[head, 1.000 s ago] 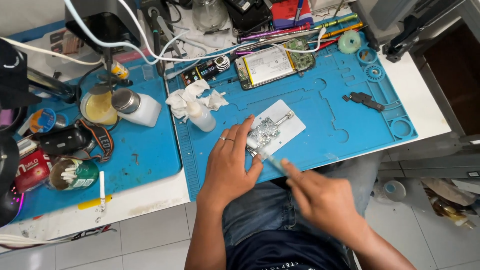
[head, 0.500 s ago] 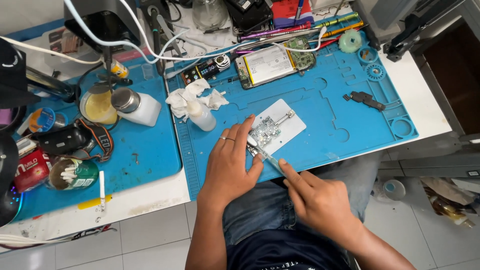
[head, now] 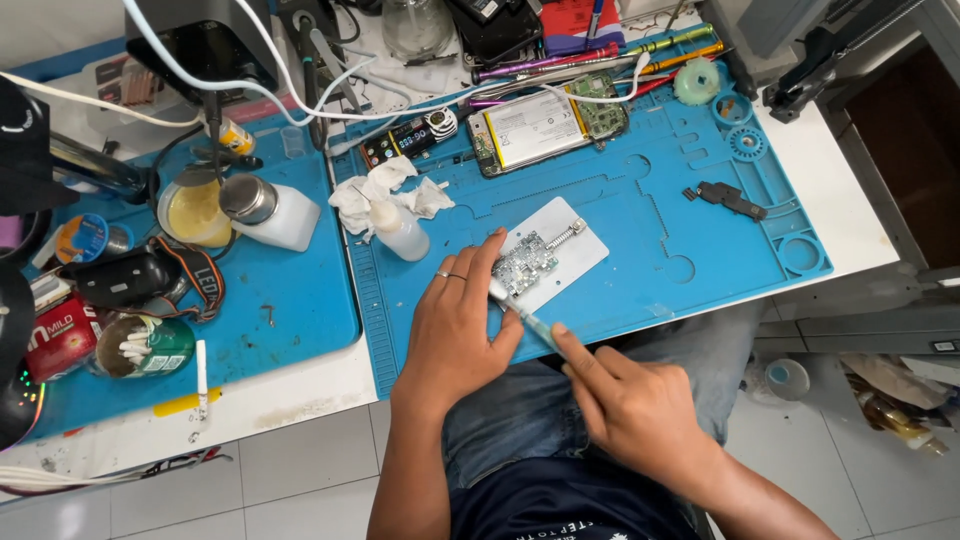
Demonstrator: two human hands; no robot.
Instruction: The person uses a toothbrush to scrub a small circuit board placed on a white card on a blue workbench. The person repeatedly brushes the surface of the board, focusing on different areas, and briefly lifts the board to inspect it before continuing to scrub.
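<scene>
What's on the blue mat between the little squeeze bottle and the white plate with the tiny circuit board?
In the head view, only bare blue mat lies between the squeeze bottle and the white plate; the left hand's fingertips rest at the plate's near edge.

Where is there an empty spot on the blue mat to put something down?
The blue mat is bare between the white holder plate and the small black part, and along its near right edge. The left blue mat is bare near its front right corner. It is crowded at the back around the opened phone and cables.
</scene>
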